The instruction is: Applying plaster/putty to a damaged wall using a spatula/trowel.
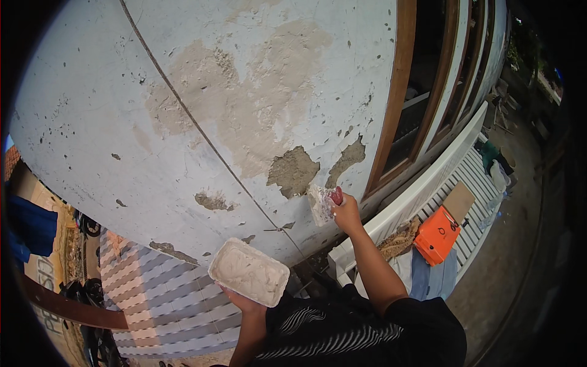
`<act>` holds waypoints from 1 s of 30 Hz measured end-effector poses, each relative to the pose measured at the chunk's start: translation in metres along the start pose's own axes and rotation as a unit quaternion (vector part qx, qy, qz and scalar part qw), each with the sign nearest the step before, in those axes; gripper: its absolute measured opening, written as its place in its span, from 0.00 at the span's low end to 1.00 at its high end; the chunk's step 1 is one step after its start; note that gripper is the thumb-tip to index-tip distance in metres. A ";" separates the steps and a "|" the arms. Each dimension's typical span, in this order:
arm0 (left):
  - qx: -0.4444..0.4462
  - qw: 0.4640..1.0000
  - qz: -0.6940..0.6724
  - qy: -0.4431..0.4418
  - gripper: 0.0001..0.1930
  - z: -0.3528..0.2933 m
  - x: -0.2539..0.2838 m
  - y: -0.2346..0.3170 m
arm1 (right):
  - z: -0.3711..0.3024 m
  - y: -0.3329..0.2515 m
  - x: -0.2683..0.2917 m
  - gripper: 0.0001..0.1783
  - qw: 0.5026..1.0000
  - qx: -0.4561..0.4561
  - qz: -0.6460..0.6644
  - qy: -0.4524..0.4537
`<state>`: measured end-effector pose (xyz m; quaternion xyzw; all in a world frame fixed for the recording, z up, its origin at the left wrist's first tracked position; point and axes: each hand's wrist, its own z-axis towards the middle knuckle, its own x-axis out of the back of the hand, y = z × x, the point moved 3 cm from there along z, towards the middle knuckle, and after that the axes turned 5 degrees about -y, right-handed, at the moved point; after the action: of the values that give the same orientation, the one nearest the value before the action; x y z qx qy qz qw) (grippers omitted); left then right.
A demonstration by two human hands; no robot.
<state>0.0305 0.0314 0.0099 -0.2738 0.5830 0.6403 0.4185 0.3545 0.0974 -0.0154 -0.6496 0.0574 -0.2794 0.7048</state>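
My right hand [347, 215] is closed round the red handle of a putty knife [320, 205], whose wide blade is smeared with pale filler. The blade is at the wall, just below two bare grey patches [294, 172] where the paint has flaked off. On my left hand [243, 302] rests a white rectangular tub [273, 296] of beige filler [249, 270], gripped from beneath, its fingers mostly hidden. A broad area of beige filler [244, 104] covers the white wall [92, 116] higher up.
A cord [183, 110] runs diagonally down the wall. Brown-framed windows [400, 92] stand at the right. Below them, a white slatted bench [458, 183] holds an orange box [437, 235], cardboard and cloths. Tiled floor [171, 306] and parked motorcycles [92, 290] lie at lower left.
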 end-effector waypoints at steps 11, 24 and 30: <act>-0.020 1.000 -0.013 0.014 0.37 0.003 0.006 0.004 | -0.002 -0.014 0.007 0.07 0.998 0.061 -0.013 0.003; 0.030 0.999 -0.045 0.001 0.38 0.011 0.013 -0.008 | -0.002 -0.016 0.010 0.08 0.995 0.067 -0.077 -0.009; 0.010 0.999 -0.044 0.002 0.38 0.010 0.007 -0.008 | 0.002 -0.022 0.017 0.08 0.998 0.046 -0.041 -0.006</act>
<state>0.0352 0.0419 0.0014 -0.2961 0.5772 0.6153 0.4479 0.3629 0.0914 0.0110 -0.6199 0.0138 -0.3067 0.7221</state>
